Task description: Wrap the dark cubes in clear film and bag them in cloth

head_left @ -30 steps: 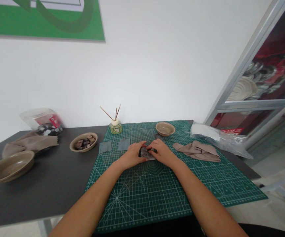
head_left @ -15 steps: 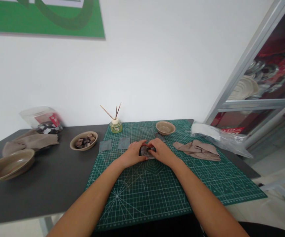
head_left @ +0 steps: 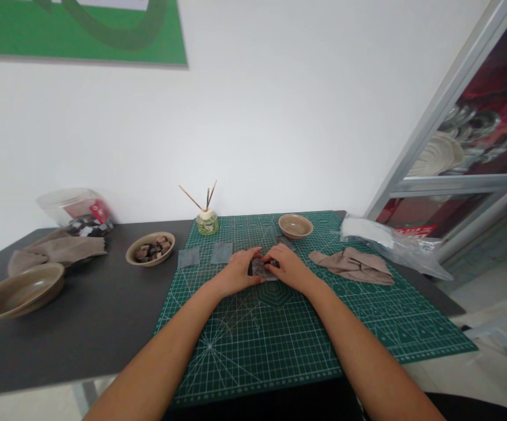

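Observation:
My left hand (head_left: 236,272) and my right hand (head_left: 286,266) meet at the middle of the green cutting mat (head_left: 279,339). Between them lies a small grey square holding dark little pieces (head_left: 262,268). The fingers of both hands are curled and pinch at it from either side. Most of the square is hidden under my fingers. Two bare grey squares (head_left: 189,257) (head_left: 221,252) lie on the mat to the left of my hands.
A small bowl of dark pieces (head_left: 149,250) sits left of the mat, an empty bowl (head_left: 295,225) behind my hands. A reed diffuser (head_left: 206,222), beige cloths (head_left: 353,264) (head_left: 55,251), stacked plates (head_left: 16,292), a plastic jar (head_left: 78,211) and a plastic bag (head_left: 389,240) stand around.
My hands stay together on the small square with only slight finger shifts. The view has tilted a little.

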Motion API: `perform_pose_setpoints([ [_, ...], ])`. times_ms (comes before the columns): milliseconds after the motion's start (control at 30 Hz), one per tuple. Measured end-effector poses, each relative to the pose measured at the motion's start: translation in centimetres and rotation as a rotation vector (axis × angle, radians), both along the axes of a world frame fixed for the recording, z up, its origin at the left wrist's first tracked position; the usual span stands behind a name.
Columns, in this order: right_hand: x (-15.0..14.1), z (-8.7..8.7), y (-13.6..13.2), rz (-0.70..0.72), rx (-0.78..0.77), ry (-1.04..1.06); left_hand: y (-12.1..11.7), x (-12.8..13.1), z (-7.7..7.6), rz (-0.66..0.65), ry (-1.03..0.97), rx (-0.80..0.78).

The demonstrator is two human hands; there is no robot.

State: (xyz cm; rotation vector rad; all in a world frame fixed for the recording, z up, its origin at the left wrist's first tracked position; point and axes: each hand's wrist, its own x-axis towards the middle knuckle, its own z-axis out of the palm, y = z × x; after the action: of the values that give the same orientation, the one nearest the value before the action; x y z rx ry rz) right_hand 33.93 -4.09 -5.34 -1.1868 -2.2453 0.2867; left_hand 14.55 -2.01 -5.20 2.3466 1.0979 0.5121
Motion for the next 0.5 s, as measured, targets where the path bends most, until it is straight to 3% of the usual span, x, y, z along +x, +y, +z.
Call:
perform_pose_setpoints([
  [500,0.34,0.26,-0.37,0.029,-0.048,0.036,-0.03,0.07,0.07,-0.002,-0.003,-0.007],
])
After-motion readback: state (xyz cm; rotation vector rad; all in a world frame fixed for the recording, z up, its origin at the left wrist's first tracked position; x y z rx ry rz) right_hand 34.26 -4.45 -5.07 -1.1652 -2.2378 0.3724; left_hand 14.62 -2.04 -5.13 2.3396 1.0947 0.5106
